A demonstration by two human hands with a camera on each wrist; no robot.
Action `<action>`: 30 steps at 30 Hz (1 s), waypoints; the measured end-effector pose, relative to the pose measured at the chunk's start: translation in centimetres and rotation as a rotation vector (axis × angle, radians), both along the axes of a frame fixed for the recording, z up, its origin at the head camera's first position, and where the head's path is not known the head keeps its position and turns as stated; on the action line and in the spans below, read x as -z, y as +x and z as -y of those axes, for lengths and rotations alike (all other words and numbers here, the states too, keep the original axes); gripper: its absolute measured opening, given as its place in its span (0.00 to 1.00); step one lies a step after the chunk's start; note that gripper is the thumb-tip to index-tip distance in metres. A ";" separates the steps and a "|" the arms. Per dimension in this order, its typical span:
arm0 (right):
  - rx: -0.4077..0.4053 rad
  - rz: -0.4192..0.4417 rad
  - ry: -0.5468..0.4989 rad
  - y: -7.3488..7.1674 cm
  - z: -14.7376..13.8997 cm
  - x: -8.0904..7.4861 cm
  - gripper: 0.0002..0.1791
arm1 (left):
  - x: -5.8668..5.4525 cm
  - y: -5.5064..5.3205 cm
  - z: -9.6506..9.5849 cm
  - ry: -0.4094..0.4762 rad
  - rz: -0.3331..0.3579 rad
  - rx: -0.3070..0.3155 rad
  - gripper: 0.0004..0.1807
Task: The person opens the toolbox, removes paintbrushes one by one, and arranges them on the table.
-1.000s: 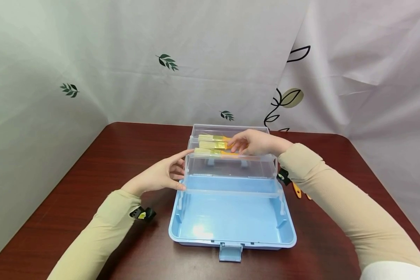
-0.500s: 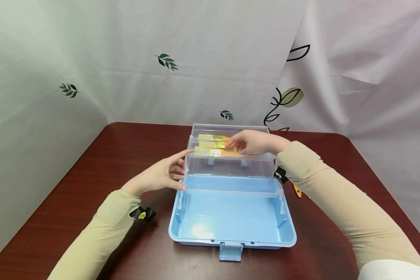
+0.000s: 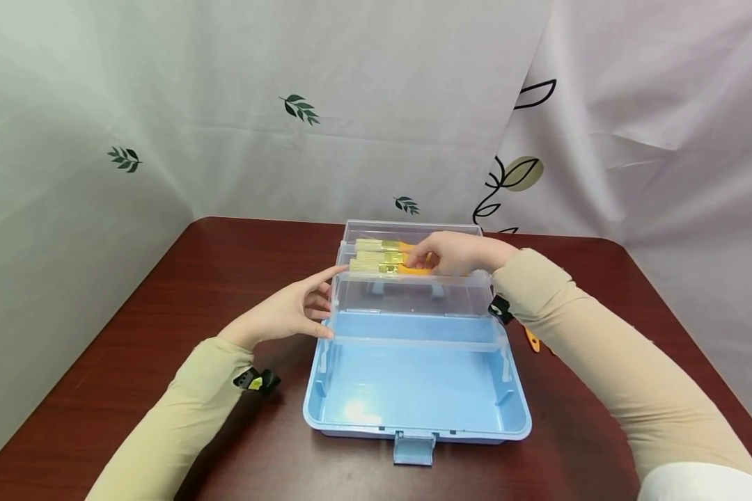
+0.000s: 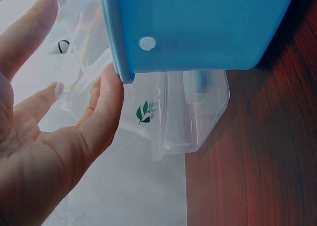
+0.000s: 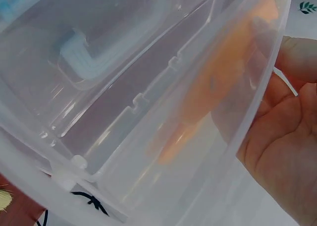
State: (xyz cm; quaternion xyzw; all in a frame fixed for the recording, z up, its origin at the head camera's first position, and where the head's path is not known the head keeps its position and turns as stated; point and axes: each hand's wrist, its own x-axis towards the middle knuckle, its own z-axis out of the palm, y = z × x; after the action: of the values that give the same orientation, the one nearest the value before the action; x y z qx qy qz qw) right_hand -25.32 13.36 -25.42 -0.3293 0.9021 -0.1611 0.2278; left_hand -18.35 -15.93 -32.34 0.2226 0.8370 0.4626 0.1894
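My left hand (image 3: 282,313) spans the left end of a clear plastic tray (image 3: 413,298), its fingers spread. In the left wrist view one fingertip touches the rim of the light-blue toolbox (image 4: 208,28). Over the tray's right part, my right hand (image 3: 456,252) curls its fingers at the orange handle of the front paintbrush (image 3: 365,266). The right wrist view shows that orange handle (image 5: 215,80) through the clear plastic, fingertips right at it. Two more paintbrushes lie behind, a middle one (image 3: 393,258) and a rear one (image 3: 370,245), pale bristles pointing left.
The toolbox stands open on a dark red-brown table (image 3: 251,250), its blue latch (image 3: 413,449) hanging at the front. Behind the trays rises a clear lid (image 3: 413,228). Another orange handle (image 3: 532,339) lies right of the box, partly behind my right sleeve. A white curtain surrounds the table.
The front paintbrush has shifted slightly back and right, closer to the middle one. My right hand has moved a little left and its fingers have drawn in. The left hand holds its place.
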 end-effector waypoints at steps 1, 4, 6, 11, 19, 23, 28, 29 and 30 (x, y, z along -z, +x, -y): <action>-0.004 -0.003 0.009 0.0 0.0 0.0 0.24 | 0.0 0.0 0.0 0.000 0.001 -0.001 0.56; -0.026 -0.010 0.027 -0.1 0.1 -0.1 0.23 | -0.1 0.0 0.0 -0.002 0.006 -0.003 0.56; -0.038 -0.008 0.027 -0.1 0.1 -0.2 0.23 | -0.1 0.0 0.0 0.001 0.011 -0.003 0.56; -0.053 0.003 0.027 -0.1 0.1 -0.3 0.23 | 0.0 0.0 0.0 -0.003 0.003 -0.002 0.56; -0.001 0.038 -0.004 -0.5 -0.2 0.0 0.24 | 0.0 -0.1 0.1 -0.013 -0.002 0.001 0.56; 0.047 0.051 -0.049 -0.5 -0.4 0.3 0.22 | 0.1 -0.2 0.1 -0.009 -0.005 0.005 0.57; 0.099 0.071 -0.091 -0.5 -0.4 0.5 0.21 | 0.1 -0.2 0.1 -0.004 -0.010 0.007 0.57; 0.109 0.078 -0.098 -0.5 -0.4 0.5 0.21 | 0.1 -0.2 0.0 -0.005 -0.009 0.007 0.57; 0.119 0.086 -0.107 -0.4 -0.5 0.5 0.21 | 0.1 -0.2 0.0 -0.006 -0.008 0.007 0.57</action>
State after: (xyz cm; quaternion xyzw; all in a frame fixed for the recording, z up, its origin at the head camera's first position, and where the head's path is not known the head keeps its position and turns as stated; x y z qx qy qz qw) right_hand -25.76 13.86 -25.95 -0.2797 0.8995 -0.2363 0.2385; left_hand -18.52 -15.96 -32.46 0.2269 0.8383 0.4586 0.1882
